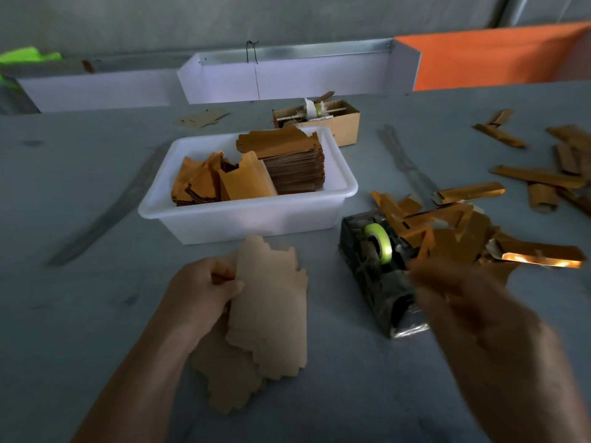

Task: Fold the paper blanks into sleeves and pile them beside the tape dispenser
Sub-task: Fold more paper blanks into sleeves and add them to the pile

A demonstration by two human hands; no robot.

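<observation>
Left hand [204, 282]: fingers curled round a small fan of flat blanks [268, 311], thumb pinching the top edge, sheets held tilted just above the worktop [96, 314], near the front. Blanks unfolded, notched edges showing.

Right hand [473, 302]: motion-blurred, over the near end of the dispenser [377, 266]. Cannot tell if fingers are wide or pinching; nothing clearly held. Likely reaching for tape, or coming off the pile, judging by position only.

Dispenser sits right of centre, green roll on it. Touching its right side: a loose pile of folded sleeves [447, 231], shiny orange-gold. More sleeves [543, 177] scattered well apart, far right.

White tub [246, 215] behind the left hand holds a tall stack of blanks [294, 167] plus a slumped bunch [211, 180] on its left side. Small cardboard box [339, 123] behind the tub.

Progress: partway, I'd say early to middle. A fair number of sleeves done and piled; tub stock plus the handful in hand still to fold. Strays at far right arguably need gathering.
</observation>
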